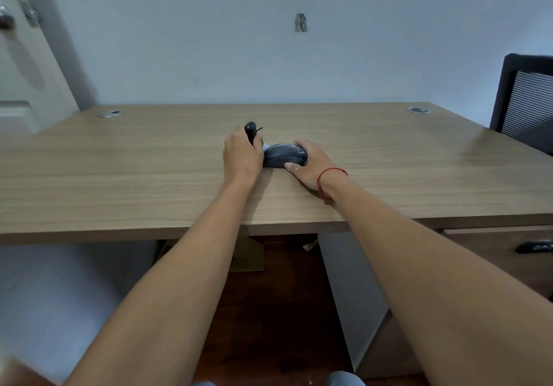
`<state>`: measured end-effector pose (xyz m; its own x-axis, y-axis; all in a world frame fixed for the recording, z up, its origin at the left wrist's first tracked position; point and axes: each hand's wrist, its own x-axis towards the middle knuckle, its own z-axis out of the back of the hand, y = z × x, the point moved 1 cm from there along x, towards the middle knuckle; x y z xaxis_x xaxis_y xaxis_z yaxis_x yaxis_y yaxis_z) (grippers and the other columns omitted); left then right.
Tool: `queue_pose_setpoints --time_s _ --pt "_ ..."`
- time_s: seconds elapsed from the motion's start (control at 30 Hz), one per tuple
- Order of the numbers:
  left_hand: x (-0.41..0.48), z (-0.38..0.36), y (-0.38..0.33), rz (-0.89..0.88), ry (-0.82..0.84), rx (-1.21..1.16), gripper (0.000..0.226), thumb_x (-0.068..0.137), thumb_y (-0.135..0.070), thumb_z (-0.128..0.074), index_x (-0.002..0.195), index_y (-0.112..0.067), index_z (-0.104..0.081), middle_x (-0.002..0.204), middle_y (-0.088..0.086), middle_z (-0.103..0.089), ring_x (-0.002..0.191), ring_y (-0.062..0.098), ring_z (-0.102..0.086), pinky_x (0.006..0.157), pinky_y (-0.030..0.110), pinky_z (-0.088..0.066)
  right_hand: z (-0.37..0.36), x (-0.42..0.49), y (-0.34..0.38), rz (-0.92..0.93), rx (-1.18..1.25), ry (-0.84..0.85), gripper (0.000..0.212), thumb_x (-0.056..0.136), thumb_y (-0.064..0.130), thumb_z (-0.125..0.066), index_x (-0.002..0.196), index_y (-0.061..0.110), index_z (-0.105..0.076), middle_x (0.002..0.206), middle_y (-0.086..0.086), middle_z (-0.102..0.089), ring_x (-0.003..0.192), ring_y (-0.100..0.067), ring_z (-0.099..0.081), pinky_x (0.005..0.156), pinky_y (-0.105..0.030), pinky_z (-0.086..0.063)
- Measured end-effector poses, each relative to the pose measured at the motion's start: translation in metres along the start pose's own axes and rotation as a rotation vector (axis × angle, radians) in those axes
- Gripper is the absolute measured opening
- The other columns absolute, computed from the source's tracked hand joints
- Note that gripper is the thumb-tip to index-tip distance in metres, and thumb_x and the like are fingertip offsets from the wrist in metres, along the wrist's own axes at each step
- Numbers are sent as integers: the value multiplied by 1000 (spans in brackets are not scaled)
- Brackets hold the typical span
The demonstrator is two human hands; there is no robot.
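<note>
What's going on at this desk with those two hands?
A person at a wooden desk is working on a dark grey computer mouse. The right hand holds the mouse down on the desk; the left hand grips a dark-handled tool right beside it. The tool's tip is hidden behind the hand.

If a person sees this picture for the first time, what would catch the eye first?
The eye goes first to the middle of the wooden desk, where the right hand holds a dark grey computer mouse and the left hand grips a black-handled tool close beside it. Next come the red string on the right wrist and the black mesh chair at the far right edge.
</note>
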<state>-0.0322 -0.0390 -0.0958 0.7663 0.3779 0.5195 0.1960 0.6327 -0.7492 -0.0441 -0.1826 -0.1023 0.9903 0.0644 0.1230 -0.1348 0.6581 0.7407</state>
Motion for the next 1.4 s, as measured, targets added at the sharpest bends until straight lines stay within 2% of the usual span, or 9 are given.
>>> queue_pose_setpoints --time_s 0.2,0.37,0.5,0.63,0.77,0.9,1.0,1.13,1.4 --pt "2 0 0 -14 -18 -35 26 94 -23 -55 99 2 -59 101 20 -65 94 35 -58 67 25 -32 2 -2 -3 -39 -7 -174 73 85 36 -68 146 18 -34 147 -9 -40 136 -29 -39 112 -42 -33" --pt "3 -3 3 -27 55 -25 25 92 -26 -56 103 -3 -58 103 19 -66 95 36 -60 77 39 -48 1 -1 0 -51 24 -175 60 90 35 -60 141 12 -38 142 -10 -45 133 -29 -42 108 -43 -37" --pt "2 -3 2 -17 37 -44 25 91 -25 -54 94 0 -57 96 20 -64 88 36 -58 69 36 -44 1 1 0 -105 0 -237 49 92 38 -53 130 11 -43 133 -10 -52 124 -31 -48 102 -44 -41" --pt "0 -2 0 -51 26 -52 27 89 -29 -57 88 -2 -58 88 16 -65 81 34 -58 65 34 -42 -3 -3 5 -115 46 -217 71 68 65 -65 120 18 -53 121 -2 -58 111 -24 -56 95 -44 -49" --pt "-3 2 -7 -87 3 -203 23 89 -26 -59 80 -5 -56 76 8 -60 72 25 -55 65 32 -44 -5 -4 4 -135 79 -217 87 43 66 -76 114 22 -53 112 2 -61 103 -21 -61 88 -42 -54" --pt "-4 -1 -7 -125 61 -196 24 89 -27 -61 82 -5 -59 79 12 -65 76 27 -59 67 34 -46 -6 -2 5 -163 52 -198 87 47 62 -80 118 23 -49 116 1 -60 107 -22 -59 91 -43 -52" --pt "0 -3 0 -99 59 -77 25 90 -27 -60 90 -2 -61 88 17 -66 83 34 -59 66 31 -38 -6 -3 7 -151 35 -217 87 46 64 -76 117 22 -49 117 0 -60 108 -23 -59 92 -44 -52" --pt "-2 -1 -6 -152 7 -179 27 89 -27 -60 80 -1 -58 76 14 -63 72 30 -57 65 38 -45 -7 -8 10 -138 -3 -190 90 41 70 -67 116 24 -48 115 1 -61 107 -26 -59 91 -45 -51" --pt "0 0 -3 -124 -28 -169 26 88 -26 -62 81 -1 -60 78 13 -66 74 30 -60 67 37 -48 -4 -11 9 -110 -28 -141 72 59 58 -70 118 24 -45 116 2 -59 112 -26 -53 98 -44 -46"
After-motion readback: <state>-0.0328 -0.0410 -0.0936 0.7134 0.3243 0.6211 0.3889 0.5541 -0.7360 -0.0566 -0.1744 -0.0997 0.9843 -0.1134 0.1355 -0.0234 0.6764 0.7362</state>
